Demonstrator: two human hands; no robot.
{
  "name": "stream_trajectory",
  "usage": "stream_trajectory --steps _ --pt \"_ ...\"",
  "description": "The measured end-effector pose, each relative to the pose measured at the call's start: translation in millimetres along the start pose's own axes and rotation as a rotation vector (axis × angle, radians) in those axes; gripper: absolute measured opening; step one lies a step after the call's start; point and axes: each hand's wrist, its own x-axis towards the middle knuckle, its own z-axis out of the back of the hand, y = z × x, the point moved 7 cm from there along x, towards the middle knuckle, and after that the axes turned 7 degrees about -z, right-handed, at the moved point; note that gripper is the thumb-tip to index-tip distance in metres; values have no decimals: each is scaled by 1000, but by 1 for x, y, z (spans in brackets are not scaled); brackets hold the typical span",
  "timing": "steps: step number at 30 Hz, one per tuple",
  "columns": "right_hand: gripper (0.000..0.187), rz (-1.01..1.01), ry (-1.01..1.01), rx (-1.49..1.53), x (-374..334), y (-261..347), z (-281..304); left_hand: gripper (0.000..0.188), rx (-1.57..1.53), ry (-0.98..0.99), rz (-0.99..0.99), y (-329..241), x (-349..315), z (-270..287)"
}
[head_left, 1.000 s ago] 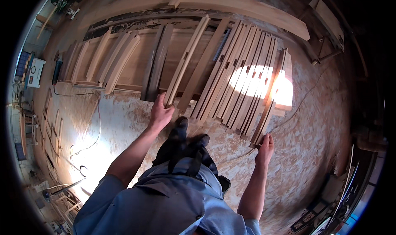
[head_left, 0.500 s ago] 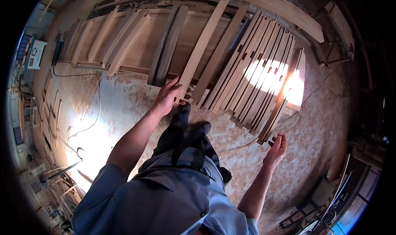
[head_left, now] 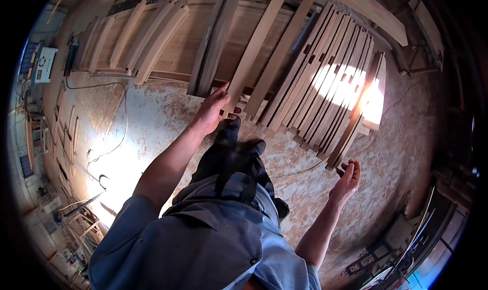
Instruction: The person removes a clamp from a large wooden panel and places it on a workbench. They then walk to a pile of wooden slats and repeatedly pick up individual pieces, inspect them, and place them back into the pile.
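Observation:
Stretched forward, my left hand (head_left: 213,110) closes around the near end of a long pale wooden board (head_left: 257,50). The thumb lies on its left side and fingertips show past its right edge. This board slants across the workbench with its far end up at the back. To the right, my right hand (head_left: 346,182) hangs in the air with loosely bent fingers, and I see nothing in it. It is just beside the near end of a darker wooden strip (head_left: 354,121), apart from it. That strip lies at the right edge of a row of several slotted wooden strips (head_left: 316,74).
Another pale board (head_left: 278,58) lies right of the held one, and two dark boards (head_left: 212,48) lie left. Further left rest several pale pieces (head_left: 161,45). A power cord (head_left: 125,117) runs over the dusty floor (head_left: 168,104). A white-and-blue box (head_left: 44,65) stands far left.
The view has shifted slightly, so the boards appear higher and further right. My left hand stays on the board; my right hand stays near the strip's end with fingers still bent.

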Motion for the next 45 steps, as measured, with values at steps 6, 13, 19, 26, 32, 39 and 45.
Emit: stream_trajectory --steps 6,13,19,26,32,39,45 --pt "27 -10 -49 -45 -8 6 3 50 203 -217 -25 6 -6 15" --pt "31 -35 -81 -63 -14 -3 11 52 1447 -140 -920 -68 -58 -60" --pt "35 -55 -72 -68 -14 -18 15 52 1539 64 -911 -75 -39 -106" --pt "36 -74 -80 -61 -20 -17 20 57 1730 89 -534 -53 0 -123" --pt "35 -63 -101 -56 -25 -18 20 56 1716 117 -302 -51 18 -119" --pt "33 -74 -124 3 -29 -24 20 57 1706 -93 -737 -82 8 -100" --pt "29 -42 -75 23 -35 -9 5 60 1711 -158 -778 -95 7 -72"
